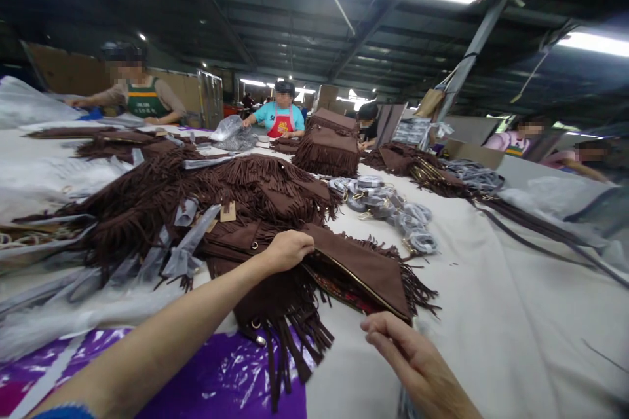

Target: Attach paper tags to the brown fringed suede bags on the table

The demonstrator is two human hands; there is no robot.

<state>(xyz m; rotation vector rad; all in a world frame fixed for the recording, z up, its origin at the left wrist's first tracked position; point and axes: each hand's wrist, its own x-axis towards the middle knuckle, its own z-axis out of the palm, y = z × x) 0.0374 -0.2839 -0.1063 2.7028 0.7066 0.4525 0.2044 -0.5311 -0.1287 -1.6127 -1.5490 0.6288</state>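
A brown fringed bag (366, 266) lies tilted in front of me, its gold zipper undone along one long side. A patterned, reddish lining shows through the gap. My left hand (289, 251) is closed on the bag's upper left corner, at one end of the zipper. Close to the lower right end of the opening is my right hand (410, 350), thumb and forefinger drawn together. Anything between those fingertips is too small or hidden to make out. Under my left forearm another brown fringed piece (268, 285) with gold rings hangs over purple plastic (226, 373).
A heap of brown fringed bags (265, 186) with a paper tag (228, 211) and clear plastic wraps (189, 252) lies to the left. Plastic-wrapped straps with clasps (388, 206) rest beyond. Further back stands a bag stack (329, 144). Several co-workers work around the white-covered table (496, 314).
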